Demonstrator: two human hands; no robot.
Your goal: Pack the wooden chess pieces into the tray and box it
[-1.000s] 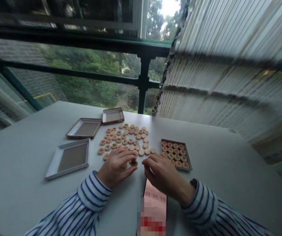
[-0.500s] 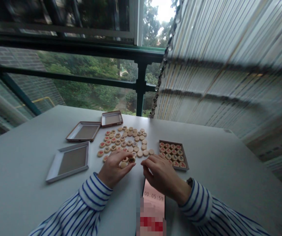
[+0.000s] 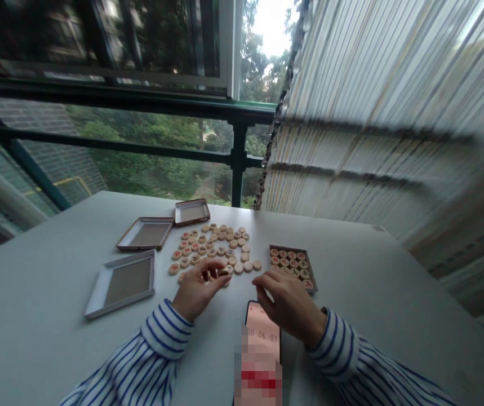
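Between the thumb and index finger of my left hand [image 3: 197,287] is a round wooden piece [image 3: 225,270], held over the near edge of the loose pieces. Many loose round pieces [image 3: 195,246] lie spread out, some showing red or black characters and others plain. My right hand [image 3: 288,299] hovers at the near left corner of a shallow box [image 3: 314,270], its fingers bent together and their tips partly hidden. Rows of pieces with red and black characters fill that box, and my right hand covers part of them.
Three shallow trays stand at the left: a grey one [image 3: 154,276] nearest, a brown-edged one [image 3: 118,246] behind it and a smaller one [image 3: 192,201] at the back. A phone [image 3: 262,321] showing a timer lies between my forearms. Windows and a string curtain border the white table [image 3: 47,282].
The piece in my left hand has turned between the fingers. My right hand has shifted slightly right, away from my left hand. The camera view has tilted up a little.
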